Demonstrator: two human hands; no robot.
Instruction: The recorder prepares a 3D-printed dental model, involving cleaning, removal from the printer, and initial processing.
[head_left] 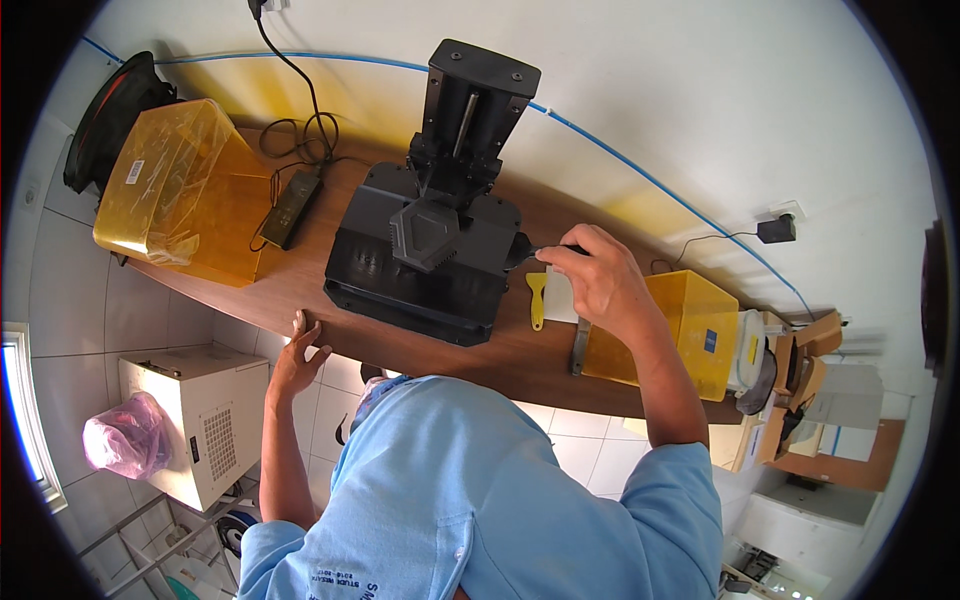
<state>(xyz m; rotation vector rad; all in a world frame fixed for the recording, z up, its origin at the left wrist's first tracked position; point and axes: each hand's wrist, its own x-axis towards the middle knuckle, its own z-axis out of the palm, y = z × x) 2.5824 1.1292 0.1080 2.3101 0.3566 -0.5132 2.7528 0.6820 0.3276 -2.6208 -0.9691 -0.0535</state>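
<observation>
A black desktop machine (400,293) with an upright rear column (465,90) and a grey angular block (425,235) stands on the wooden table (220,305). My right hand (605,280) grips a small dark-handled tool (540,252), its far end at the machine's right side, too dark to make out exactly. Just below that hand lie a yellow plastic scraper (536,300) and a pale flat piece (560,295). My left hand (300,355) rests at the table's front edge, left of the machine, with its fingers apart and nothing held.
Amber covers (165,190) (660,350) stand at both sides. A power adapter (292,208) with cables lies left of the machine; a round black object (105,110) is far left. A white cabinet (215,420) stands below left; cardboard boxes (825,330) are at right.
</observation>
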